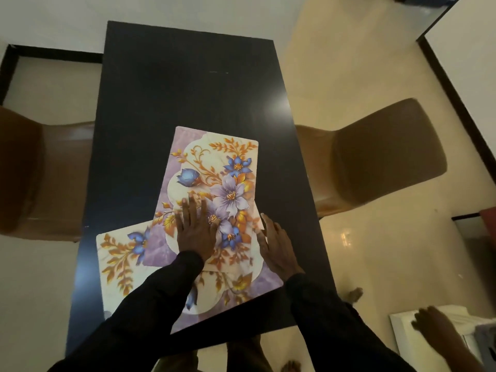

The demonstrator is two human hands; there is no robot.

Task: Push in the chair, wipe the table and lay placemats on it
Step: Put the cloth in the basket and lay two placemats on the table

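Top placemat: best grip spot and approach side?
Likely the right long edge of the top placemat, coming from the right, where the right hand sits. It's a thin flat sheet, so only an edge pinch works; there it overlaps the lower placemat, which may leave a lip.

Glossy cream floor (349,76), white wall (188,9) behind.

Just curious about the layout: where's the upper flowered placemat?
Head view: the upper purple floral placemat lies mid-table on the dark rectangular table, under the left hand, overlapping a second floral placemat nearer the person.
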